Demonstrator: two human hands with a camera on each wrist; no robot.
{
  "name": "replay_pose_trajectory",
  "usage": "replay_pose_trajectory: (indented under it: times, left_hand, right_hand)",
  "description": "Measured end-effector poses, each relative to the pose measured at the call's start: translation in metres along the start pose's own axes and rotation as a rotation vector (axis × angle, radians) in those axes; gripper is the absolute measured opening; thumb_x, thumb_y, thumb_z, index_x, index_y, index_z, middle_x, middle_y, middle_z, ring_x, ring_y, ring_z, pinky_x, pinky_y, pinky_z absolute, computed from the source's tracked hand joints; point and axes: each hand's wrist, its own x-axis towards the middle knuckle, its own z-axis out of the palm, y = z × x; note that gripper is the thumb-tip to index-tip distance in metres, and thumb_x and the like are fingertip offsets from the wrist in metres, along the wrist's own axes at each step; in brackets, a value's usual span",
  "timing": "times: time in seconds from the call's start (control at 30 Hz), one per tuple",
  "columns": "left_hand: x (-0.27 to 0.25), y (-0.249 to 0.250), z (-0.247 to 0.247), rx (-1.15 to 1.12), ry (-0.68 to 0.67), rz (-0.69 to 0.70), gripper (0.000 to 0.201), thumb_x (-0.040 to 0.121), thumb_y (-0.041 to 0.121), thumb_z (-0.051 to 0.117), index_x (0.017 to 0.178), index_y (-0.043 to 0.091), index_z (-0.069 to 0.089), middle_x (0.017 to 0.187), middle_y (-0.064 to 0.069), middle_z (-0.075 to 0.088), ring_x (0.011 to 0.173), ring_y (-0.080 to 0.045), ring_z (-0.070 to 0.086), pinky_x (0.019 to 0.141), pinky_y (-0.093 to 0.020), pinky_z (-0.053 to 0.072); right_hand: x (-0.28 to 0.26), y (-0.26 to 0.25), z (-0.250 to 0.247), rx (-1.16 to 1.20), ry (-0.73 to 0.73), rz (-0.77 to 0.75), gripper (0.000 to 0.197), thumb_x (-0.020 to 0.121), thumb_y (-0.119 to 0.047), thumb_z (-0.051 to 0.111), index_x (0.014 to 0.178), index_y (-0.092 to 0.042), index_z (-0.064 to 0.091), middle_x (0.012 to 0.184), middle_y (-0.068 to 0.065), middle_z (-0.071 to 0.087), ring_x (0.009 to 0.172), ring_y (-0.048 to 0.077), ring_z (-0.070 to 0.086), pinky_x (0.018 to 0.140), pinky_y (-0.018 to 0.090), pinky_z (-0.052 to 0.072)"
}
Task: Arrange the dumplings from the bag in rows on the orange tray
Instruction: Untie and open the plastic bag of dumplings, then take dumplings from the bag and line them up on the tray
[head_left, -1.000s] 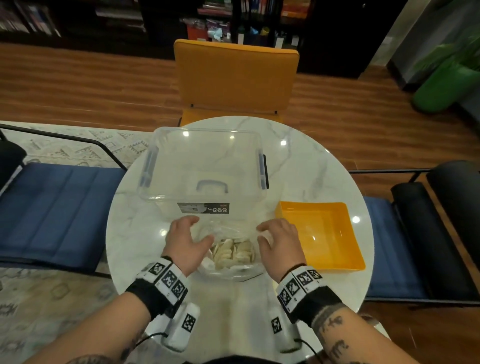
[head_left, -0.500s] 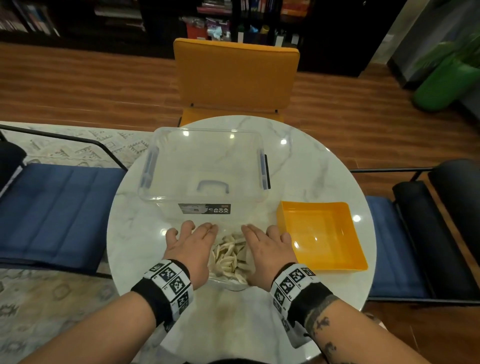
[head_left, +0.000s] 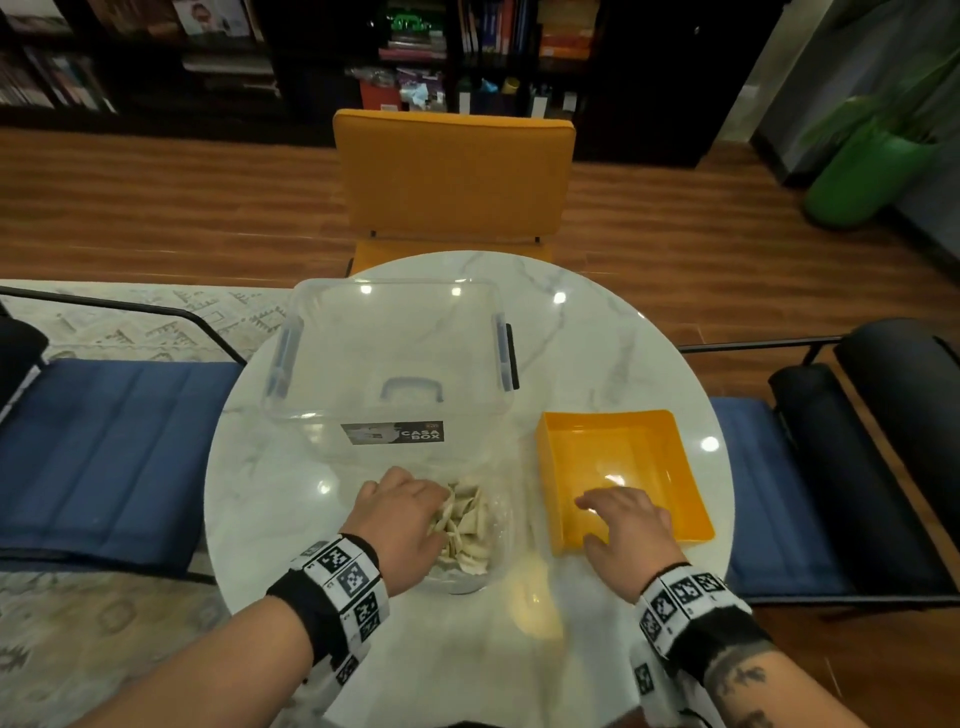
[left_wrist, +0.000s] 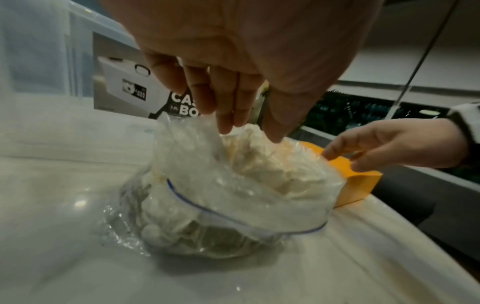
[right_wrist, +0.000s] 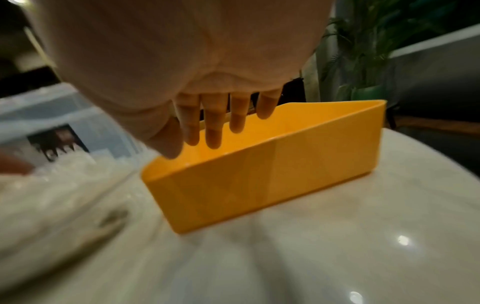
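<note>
Since a moment ago the right hand (head_left: 626, 525) has left the clear plastic zip bag (left_wrist: 233, 185) and now hovers, fingers loosely spread and holding nothing, over the near corner of the orange plastic tray (head_left: 670, 452) on the round white marble table (head_left: 597, 343). Beside the tray, in front of the clear lidded storage box (head_left: 389, 338), the bag sits open with the pale dumplings (head_left: 467, 525) still inside, and the left hand (head_left: 400, 519) pinches its rim.

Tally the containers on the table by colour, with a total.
Clear: 2, the box and the bag
Orange: 1, the tray
Total: 3
</note>
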Motion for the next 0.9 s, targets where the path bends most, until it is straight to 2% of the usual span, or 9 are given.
replay_pose_trajectory:
  times: [0.13, 0.23, 0.4, 0.5, 0.57, 0.67, 0.73, 0.8, 0.9]
  left_hand:
    - [0.022, 0.012, 0.010, 0.114, -0.086, -0.139, 0.051, 0.087, 0.050, 0.051, 0.135, 0.034, 0.047, 0.135, 0.012, 0.052, 0.122, -0.020, 0.037, 0.097, -0.038, 0.034]
    - [0.029, 0.010, 0.017, 0.181, -0.026, -0.175, 0.030, 0.093, 0.044, 0.051, 0.121, 0.036, 0.060, 0.124, 0.014, 0.057, 0.116, -0.017, 0.038, 0.091, -0.035, 0.035]
    - [0.030, 0.008, 0.014, -0.003, 0.079, -0.208, 0.035, 0.094, 0.055, 0.049, 0.116, 0.034, 0.067, 0.121, 0.015, 0.064, 0.117, -0.016, 0.048, 0.095, -0.032, 0.040]
    - [0.025, 0.018, 0.005, -0.293, 0.230, -0.228, 0.030, 0.094, 0.043, 0.057, 0.116, 0.026, 0.069, 0.114, 0.005, 0.068, 0.112, -0.019, 0.057, 0.098, -0.032, 0.043]
    - [0.023, 0.023, 0.000, -0.489, 0.305, -0.290, 0.019, 0.093, 0.035, 0.061, 0.111, 0.031, 0.068, 0.109, 0.008, 0.071, 0.103, -0.014, 0.064, 0.093, -0.031, 0.049]
    - [0.024, 0.023, 0.000, -0.777, 0.371, -0.402, 0.010, 0.090, 0.038, 0.064, 0.099, 0.034, 0.068, 0.098, 0.013, 0.074, 0.094, -0.009, 0.068, 0.086, -0.033, 0.053]
    - [0.026, 0.028, -0.003, -1.048, 0.417, -0.466, 0.015, 0.086, 0.041, 0.065, 0.097, 0.032, 0.069, 0.099, 0.008, 0.076, 0.096, -0.016, 0.070, 0.090, -0.043, 0.054]
    - [0.028, 0.036, -0.005, -1.430, 0.454, -0.552, 0.010, 0.092, 0.027, 0.061, 0.100, 0.021, 0.065, 0.100, -0.007, 0.076, 0.095, -0.031, 0.072, 0.090, -0.056, 0.054]
    - [0.028, 0.038, -0.005, -1.799, 0.458, -0.655, 0.010, 0.098, 0.015, 0.056, 0.106, 0.010, 0.055, 0.101, -0.022, 0.073, 0.088, -0.044, 0.071, 0.078, -0.054, 0.057]
  right_hand:
    - [0.000, 0.025, 0.007, -0.152, -0.213, -0.020, 0.056, 0.094, -0.060, 0.043, 0.146, -0.040, 0.037, 0.147, -0.012, 0.044, 0.139, 0.016, 0.032, 0.110, 0.040, 0.021]
    - [0.003, 0.033, 0.019, -0.206, -0.229, -0.064, 0.040, 0.100, -0.054, 0.030, 0.133, -0.042, 0.050, 0.134, -0.013, 0.055, 0.125, 0.017, 0.044, 0.101, 0.041, 0.026]
    - [0.006, 0.043, 0.032, -0.225, -0.217, -0.097, 0.032, 0.102, -0.043, 0.032, 0.124, -0.038, 0.055, 0.122, -0.010, 0.061, 0.115, 0.022, 0.048, 0.092, 0.045, 0.028]
    - [0.008, 0.046, 0.035, -0.227, -0.230, -0.115, 0.031, 0.103, -0.041, 0.031, 0.124, -0.038, 0.054, 0.122, -0.009, 0.060, 0.116, 0.023, 0.047, 0.091, 0.045, 0.027]
    - [0.008, 0.046, 0.034, -0.221, -0.237, -0.118, 0.031, 0.103, -0.042, 0.030, 0.124, -0.038, 0.054, 0.123, -0.008, 0.059, 0.117, 0.023, 0.047, 0.092, 0.046, 0.027]
    - [0.010, 0.047, 0.033, -0.219, -0.247, -0.121, 0.034, 0.104, -0.044, 0.029, 0.127, -0.038, 0.053, 0.125, -0.008, 0.058, 0.118, 0.023, 0.047, 0.094, 0.045, 0.026]
    - [0.011, 0.049, 0.035, -0.213, -0.242, -0.124, 0.034, 0.104, -0.043, 0.030, 0.130, -0.039, 0.052, 0.126, -0.009, 0.058, 0.119, 0.022, 0.047, 0.093, 0.044, 0.025]
    - [0.011, 0.050, 0.034, -0.212, -0.250, -0.134, 0.033, 0.103, -0.041, 0.032, 0.131, -0.041, 0.051, 0.126, -0.010, 0.058, 0.119, 0.021, 0.047, 0.093, 0.043, 0.025]
    - [0.009, 0.049, 0.030, -0.220, -0.274, -0.160, 0.035, 0.103, -0.044, 0.032, 0.132, -0.041, 0.051, 0.129, -0.009, 0.057, 0.121, 0.021, 0.046, 0.094, 0.043, 0.027]
